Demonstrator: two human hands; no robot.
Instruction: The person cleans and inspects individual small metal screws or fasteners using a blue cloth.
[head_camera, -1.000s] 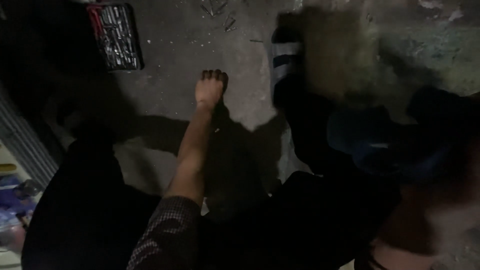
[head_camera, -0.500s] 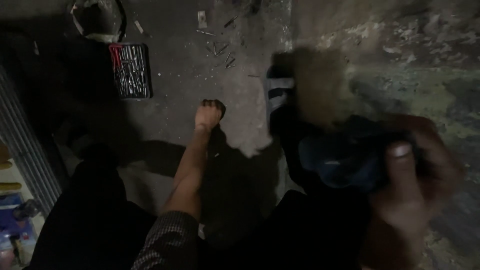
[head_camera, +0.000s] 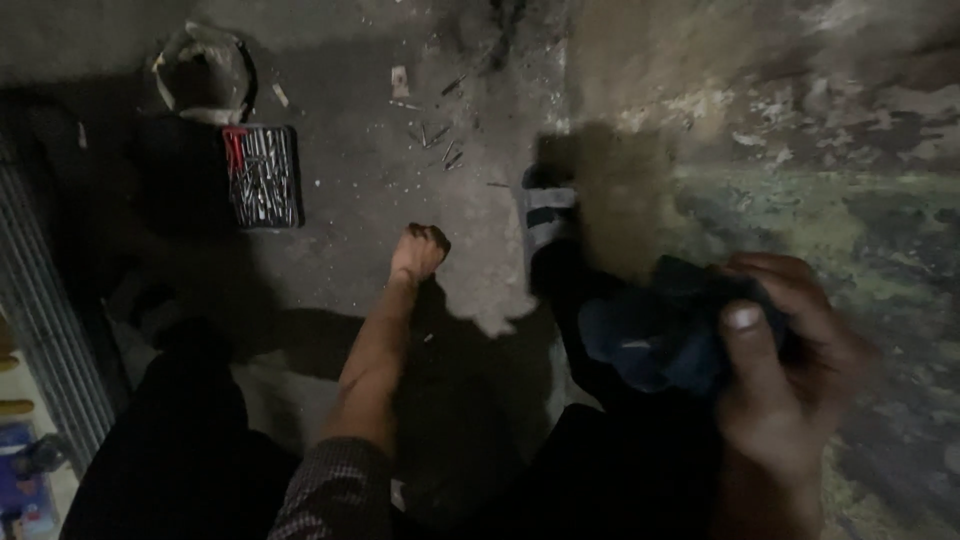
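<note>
Right hand (head_camera: 790, 370), near right, fingers clenched around a dark blue cloth (head_camera: 650, 335); left hand (head_camera: 418, 250) reaches far toward the floor (head_camera: 360, 200), fingers curled, grasping undeterminable; drill-bit case (head_camera: 263, 176) far left.

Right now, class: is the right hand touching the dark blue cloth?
Touching. The head view shows the right hand closed around the cloth, thumb pressed across its fabric with no gap.

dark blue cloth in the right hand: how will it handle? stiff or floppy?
Likely floppy: the dark blue cloth bunches into folds where the right hand closes on it. Probably light, since one hand holds it clear of the floor. Unlikely to slip, roll or tip; loose ends may droop and snag.
</note>
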